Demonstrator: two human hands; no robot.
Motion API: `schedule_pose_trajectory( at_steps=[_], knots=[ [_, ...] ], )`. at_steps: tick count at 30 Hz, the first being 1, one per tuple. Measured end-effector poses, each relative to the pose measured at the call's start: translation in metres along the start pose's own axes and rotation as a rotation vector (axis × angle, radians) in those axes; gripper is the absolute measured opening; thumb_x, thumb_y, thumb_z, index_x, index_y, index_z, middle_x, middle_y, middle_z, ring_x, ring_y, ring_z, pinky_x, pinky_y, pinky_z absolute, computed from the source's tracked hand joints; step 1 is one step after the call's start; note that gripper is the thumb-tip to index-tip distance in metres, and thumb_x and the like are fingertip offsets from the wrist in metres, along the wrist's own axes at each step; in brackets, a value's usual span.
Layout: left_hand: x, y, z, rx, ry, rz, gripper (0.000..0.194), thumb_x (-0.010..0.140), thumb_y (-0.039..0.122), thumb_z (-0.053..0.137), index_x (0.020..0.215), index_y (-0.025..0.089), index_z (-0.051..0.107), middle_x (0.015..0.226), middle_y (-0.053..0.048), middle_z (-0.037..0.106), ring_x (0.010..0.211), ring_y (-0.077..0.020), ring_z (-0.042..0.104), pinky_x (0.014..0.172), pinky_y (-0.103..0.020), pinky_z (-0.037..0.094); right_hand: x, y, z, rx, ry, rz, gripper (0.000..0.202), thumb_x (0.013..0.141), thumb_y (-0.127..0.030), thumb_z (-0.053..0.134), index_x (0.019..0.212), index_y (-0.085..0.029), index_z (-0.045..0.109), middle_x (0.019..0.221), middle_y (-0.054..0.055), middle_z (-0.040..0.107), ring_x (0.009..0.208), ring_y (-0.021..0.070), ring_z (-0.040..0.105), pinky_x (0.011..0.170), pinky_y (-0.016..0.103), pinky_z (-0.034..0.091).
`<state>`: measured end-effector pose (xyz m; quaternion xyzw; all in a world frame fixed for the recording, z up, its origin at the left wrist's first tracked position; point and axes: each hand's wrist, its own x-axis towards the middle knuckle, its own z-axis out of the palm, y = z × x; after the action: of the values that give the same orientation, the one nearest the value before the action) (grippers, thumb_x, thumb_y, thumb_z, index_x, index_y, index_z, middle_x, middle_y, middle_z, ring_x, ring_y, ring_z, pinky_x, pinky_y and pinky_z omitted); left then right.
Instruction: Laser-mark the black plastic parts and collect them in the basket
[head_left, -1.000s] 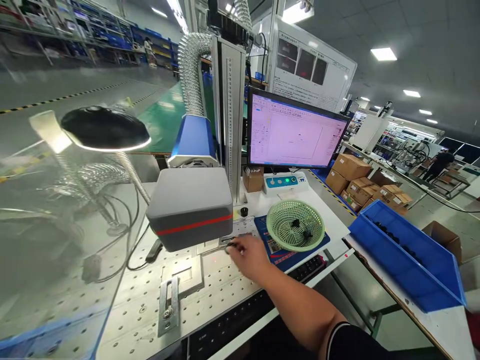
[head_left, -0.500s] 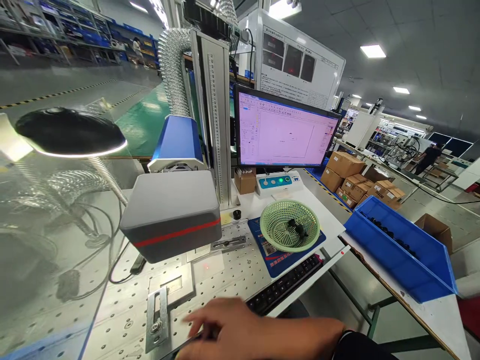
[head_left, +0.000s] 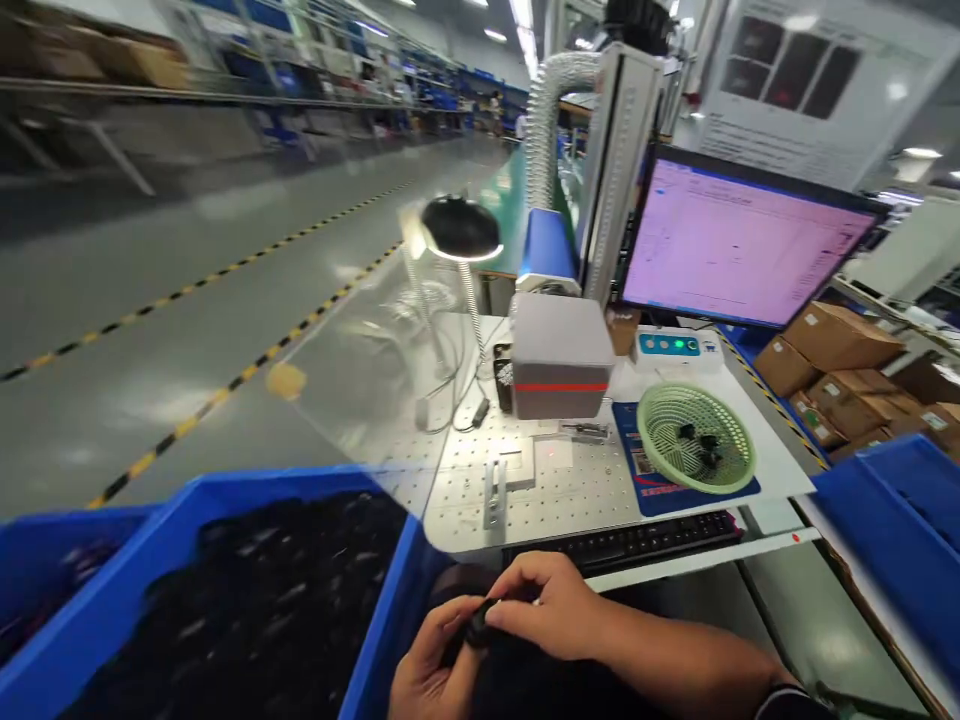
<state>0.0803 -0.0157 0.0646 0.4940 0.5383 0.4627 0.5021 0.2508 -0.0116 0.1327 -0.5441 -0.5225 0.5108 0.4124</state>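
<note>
Low in the head view, in front of the bench edge, my two hands meet around a small black part [head_left: 478, 624]. My left hand [head_left: 435, 668] has its fingers closed on the part's left side. My right hand [head_left: 559, 608] pinches it from the right with thumb and forefinger. Fingers cover much of the part, so its exact kind does not show. Left of my hands stands a blue bin [head_left: 386, 610] filled with black pieces [head_left: 262, 610], blurred by motion. Just beyond my right hand lies a black keyboard [head_left: 645, 542].
A perforated metal plate [head_left: 465, 505] carries a metal bracket [head_left: 495, 495], beneath a grey machine head [head_left: 562, 345]. A green basket [head_left: 660, 430] with several black parts stands on a blue mat [head_left: 645, 500]. Behind are a desk lamp [head_left: 461, 228] and a monitor [head_left: 739, 245]. Another blue bin [head_left: 862, 500] is at right.
The view has swung left and down, bringing in the bin of black pieces. My right hand has left the metal plate's front edge and joined my left hand at the small black part.
</note>
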Motion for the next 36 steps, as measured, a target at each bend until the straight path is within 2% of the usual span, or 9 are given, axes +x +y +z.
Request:
schedule_pose_trajectory(
  at_steps=[4,6,10,12,14,16,19,23,36],
  knots=[
    [-0.001,0.009,0.001,0.012,-0.014,0.051,0.035,0.071,0.052,0.074,0.091,0.023,0.070,0.091,-0.008,0.073,0.085,-0.0281,0.070,0.081,-0.043,0.060,0.005,-0.003,0.000,-0.077,-0.101,-0.058,0.019,0.075,-0.038,0.078,0.084,-0.021,0.074,0.073,-0.002,0.065,0.063,0.0119,0.055,0.058,0.024,0.043],
    [0.000,0.010,-0.001,0.034,0.006,0.103,0.035,0.074,0.048,0.073,0.098,0.023,0.068,0.095,-0.008,0.073,0.091,-0.0277,0.070,0.086,-0.043,0.058,0.014,-0.003,-0.007,-0.152,-0.091,-0.124,0.015,0.079,-0.035,0.074,0.084,-0.021,0.073,0.074,-0.001,0.065,0.064,0.0125,0.056,0.059,0.024,0.043],
    [0.012,0.001,-0.020,0.102,0.211,0.178,0.045,0.082,0.043,0.066,0.120,0.020,0.057,0.096,-0.008,0.071,0.085,-0.0233,0.069,0.083,-0.040,0.058,0.054,0.004,-0.042,-0.418,0.205,-0.367,0.014,0.085,-0.034,0.065,0.082,-0.021,0.070,0.075,0.001,0.064,0.070,0.0161,0.057,0.068,0.029,0.045],
    [0.021,-0.014,-0.038,0.172,0.380,0.178,0.051,0.084,0.044,0.063,0.126,0.017,0.052,0.098,-0.009,0.069,0.080,-0.0216,0.067,0.073,-0.036,0.057,0.081,0.012,-0.064,-0.541,0.364,-0.353,0.016,0.086,-0.034,0.062,0.082,-0.021,0.070,0.076,0.002,0.063,0.068,0.0169,0.056,0.069,0.031,0.046],
    [0.027,-0.032,-0.057,0.249,0.503,0.143,0.056,0.083,0.046,0.062,0.129,0.016,0.050,0.099,-0.010,0.067,0.079,-0.0211,0.065,0.065,-0.033,0.055,0.105,0.022,-0.080,-0.628,0.407,-0.324,0.017,0.087,-0.034,0.060,0.085,-0.020,0.070,0.079,0.004,0.065,0.069,0.0179,0.057,0.069,0.032,0.047],
    [0.030,-0.050,-0.071,0.310,0.552,0.097,0.057,0.083,0.048,0.061,0.129,0.015,0.051,0.098,-0.010,0.066,0.078,-0.0212,0.063,0.063,-0.032,0.054,0.122,0.031,-0.087,-0.661,0.395,-0.324,0.018,0.088,-0.032,0.059,0.086,-0.019,0.070,0.082,0.005,0.067,0.071,0.0189,0.059,0.071,0.032,0.048],
    [0.033,-0.066,-0.077,0.410,0.537,0.089,0.053,0.082,0.049,0.059,0.123,0.016,0.055,0.095,-0.008,0.067,0.074,-0.0209,0.063,0.070,-0.035,0.054,0.135,0.039,-0.085,-0.661,0.389,-0.349,0.016,0.088,-0.030,0.057,0.086,-0.019,0.069,0.085,0.006,0.068,0.075,0.0196,0.062,0.073,0.033,0.049],
    [0.035,-0.064,-0.073,0.493,0.495,0.116,0.044,0.081,0.050,0.058,0.111,0.018,0.061,0.090,-0.007,0.068,0.072,-0.0214,0.063,0.081,-0.039,0.053,0.141,0.043,-0.078,-0.661,0.437,-0.344,0.016,0.089,-0.029,0.057,0.089,-0.019,0.069,0.087,0.006,0.068,0.077,0.0200,0.063,0.074,0.033,0.050],
    [0.035,-0.056,-0.073,0.486,0.521,0.041,0.043,0.080,0.051,0.059,0.108,0.018,0.063,0.086,-0.006,0.069,0.074,-0.0215,0.065,0.072,-0.035,0.053,0.147,0.049,-0.068,-0.829,0.581,-0.329,0.009,0.089,-0.024,0.065,0.082,-0.019,0.069,0.083,0.006,0.069,0.087,0.0231,0.060,0.082,0.034,0.047]
  ],
)
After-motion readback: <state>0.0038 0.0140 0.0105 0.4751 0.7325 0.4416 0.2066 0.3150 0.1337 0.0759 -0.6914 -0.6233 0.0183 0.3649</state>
